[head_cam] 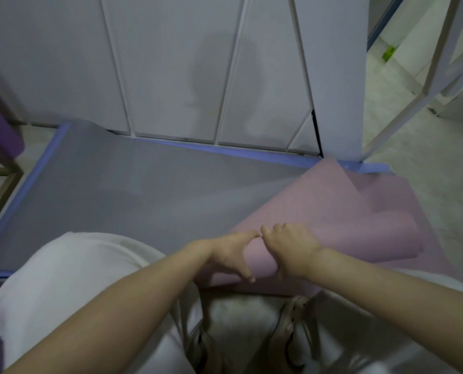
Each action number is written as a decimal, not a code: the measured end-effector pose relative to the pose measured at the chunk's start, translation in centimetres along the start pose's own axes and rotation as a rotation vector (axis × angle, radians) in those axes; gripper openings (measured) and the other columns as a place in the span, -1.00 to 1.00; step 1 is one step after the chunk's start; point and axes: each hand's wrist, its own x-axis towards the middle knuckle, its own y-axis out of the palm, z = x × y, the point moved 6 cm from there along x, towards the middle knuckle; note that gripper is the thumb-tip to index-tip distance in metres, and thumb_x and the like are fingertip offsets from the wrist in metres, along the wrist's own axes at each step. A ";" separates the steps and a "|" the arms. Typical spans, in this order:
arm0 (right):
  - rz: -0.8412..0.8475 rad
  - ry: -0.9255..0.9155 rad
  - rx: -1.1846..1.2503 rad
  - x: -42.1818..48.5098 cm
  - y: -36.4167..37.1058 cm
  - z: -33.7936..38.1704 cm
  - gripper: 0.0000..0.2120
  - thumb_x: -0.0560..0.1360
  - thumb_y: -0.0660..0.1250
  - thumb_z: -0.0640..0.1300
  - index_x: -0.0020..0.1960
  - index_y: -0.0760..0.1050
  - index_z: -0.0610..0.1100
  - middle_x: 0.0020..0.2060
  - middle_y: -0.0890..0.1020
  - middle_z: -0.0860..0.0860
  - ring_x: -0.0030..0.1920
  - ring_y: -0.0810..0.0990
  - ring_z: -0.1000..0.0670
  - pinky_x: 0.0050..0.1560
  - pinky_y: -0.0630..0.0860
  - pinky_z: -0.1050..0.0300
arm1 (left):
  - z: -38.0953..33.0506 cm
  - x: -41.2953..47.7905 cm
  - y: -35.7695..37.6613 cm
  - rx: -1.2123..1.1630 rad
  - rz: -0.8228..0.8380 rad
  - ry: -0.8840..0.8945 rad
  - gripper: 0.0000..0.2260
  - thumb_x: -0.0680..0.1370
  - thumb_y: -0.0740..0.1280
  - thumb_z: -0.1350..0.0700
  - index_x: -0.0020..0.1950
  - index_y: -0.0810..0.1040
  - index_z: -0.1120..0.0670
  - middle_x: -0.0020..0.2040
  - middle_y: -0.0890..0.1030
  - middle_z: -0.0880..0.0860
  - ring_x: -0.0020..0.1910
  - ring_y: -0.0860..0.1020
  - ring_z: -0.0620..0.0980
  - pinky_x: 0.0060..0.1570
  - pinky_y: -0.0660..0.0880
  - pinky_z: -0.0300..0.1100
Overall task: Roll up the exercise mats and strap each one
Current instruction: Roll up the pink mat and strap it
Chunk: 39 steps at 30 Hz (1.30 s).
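A pink exercise mat (341, 211) lies at the right, partly rolled at its near end, with its far corner folded up. My left hand (231, 253) and my right hand (288, 249) sit side by side on the roll, fingers and thumbs curled round it. A grey mat (133, 190) lies flat to the left, on top of a blue mat (46, 160) whose edges show along the left and far sides.
White cupboard doors (171, 66) rise right behind the mats. A purple rolled mat (0, 125) and a wooden frame (0, 190) stand at the left. Pale floor tiles (403, 147) and white furniture legs (403, 109) are at the right. My knees in light trousers (71, 276) are below.
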 end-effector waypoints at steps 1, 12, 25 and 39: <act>0.030 0.010 0.018 0.2 0.0 -0.4 -0.29 0.36 0.47 0.07 0.33 0.23 -0.22 0.20 0.52 -0.13 0.18 0.54 -0.12 0.02 0.41 0.09 | -0.1 0.0 0.2 0.004 -0.021 0.000 -0.14 0.31 0.58 0.06 0.48 0.18 0.08 0.38 0.40 0.08 0.33 0.39 0.04 0.28 0.33 -0.18; 0.524 0.135 0.440 1.6 1.9 -4.7 -0.23 0.18 0.55 0.22 0.26 0.48 -0.15 0.10 0.61 -0.03 0.06 0.61 -0.08 0.14 0.55 0.04 | -1.8 -0.5 2.6 0.260 -0.359 0.012 -0.17 0.33 0.50 -0.07 0.46 0.16 0.08 0.37 0.35 0.10 0.35 0.32 0.10 0.31 0.20 -0.11; 0.093 -0.031 -0.053 0.2 -0.6 -0.6 -0.37 0.43 0.42 -0.04 0.37 0.22 -0.17 0.24 0.49 -0.15 0.20 0.51 -0.16 0.10 0.39 0.05 | -0.4 1.0 -0.3 0.194 -0.129 -0.014 -0.29 0.31 0.56 -0.04 0.39 0.35 0.01 0.27 0.54 0.05 0.23 0.50 0.06 0.04 0.36 -0.28; 0.031 0.015 -0.056 1.5 -0.6 -1.2 -0.31 0.36 0.48 0.03 0.31 0.22 -0.22 0.13 0.58 -0.13 0.12 0.58 -0.17 -0.13 0.33 0.09 | 1.9 0.9 0.5 -0.047 -0.134 0.021 -0.23 0.29 0.59 0.06 0.38 0.28 0.11 0.33 0.45 0.09 0.28 0.43 0.07 0.18 0.35 -0.19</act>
